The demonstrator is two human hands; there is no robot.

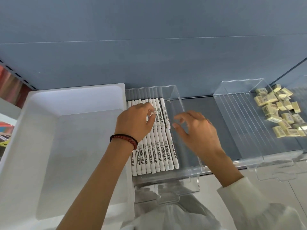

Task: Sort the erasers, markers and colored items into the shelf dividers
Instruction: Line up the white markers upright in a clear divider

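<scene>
The left hand (134, 121) is laying its bent fingers on the white markers (159, 150) under it, likely lining them up in the clear divider (176, 95), though it is hard to tell if it is pinching one. The right hand (197, 130) is hanging just beside it over the divider's bare side, fingers loose and holding nothing, maybe waiting to help. A big white bin (41, 130) is sitting right by the left hand, and the yellow erasers (280, 112) are lying far past the right hand, so nothing seems to be getting in the way.
</scene>
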